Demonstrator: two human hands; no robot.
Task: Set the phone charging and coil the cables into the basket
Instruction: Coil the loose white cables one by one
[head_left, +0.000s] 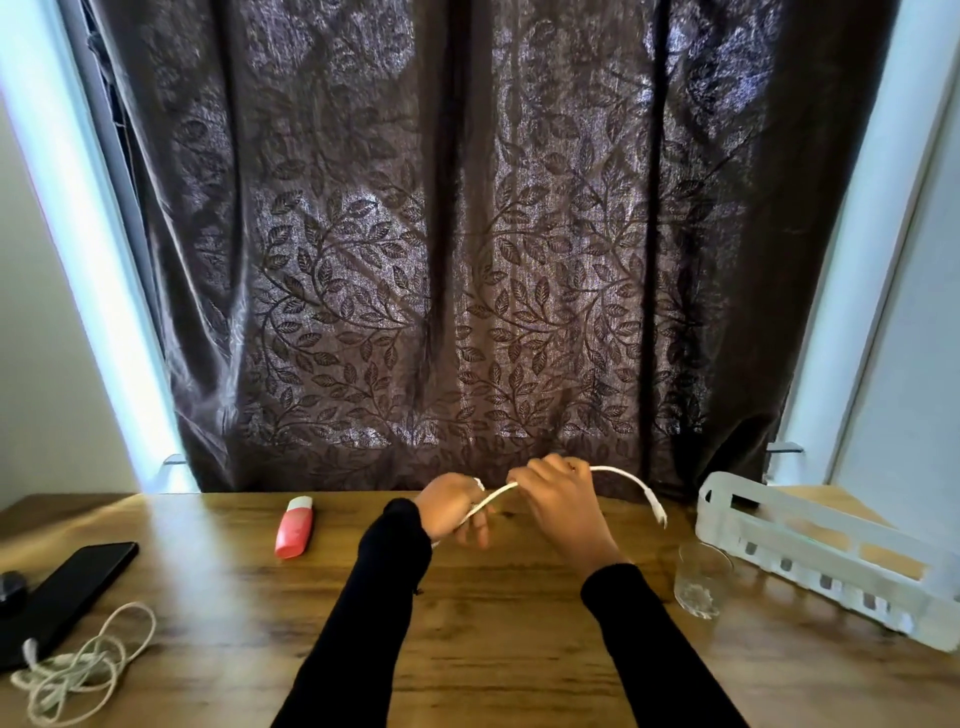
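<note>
A white cable (631, 480) is stretched between both hands above the middle of the wooden table (493, 623). My left hand (452, 512) is closed with turns of the cable wound around its fingers. My right hand (563, 499) pinches the same cable; its free end with a plug hangs to the right. A black phone (67, 587) lies flat at the left edge. A second white cable (78, 670) lies in a loose tangle in front of the phone. The white plastic basket (810, 540) stands at the right, and nothing shows inside it.
A red and white tube (294, 527) lies on the table left of my hands. A clear drinking glass (701, 579) stands close to the basket's near end. A small dark object (13, 584) sits at the far left edge. A dark leaf-patterned curtain (467, 260) hangs behind the table.
</note>
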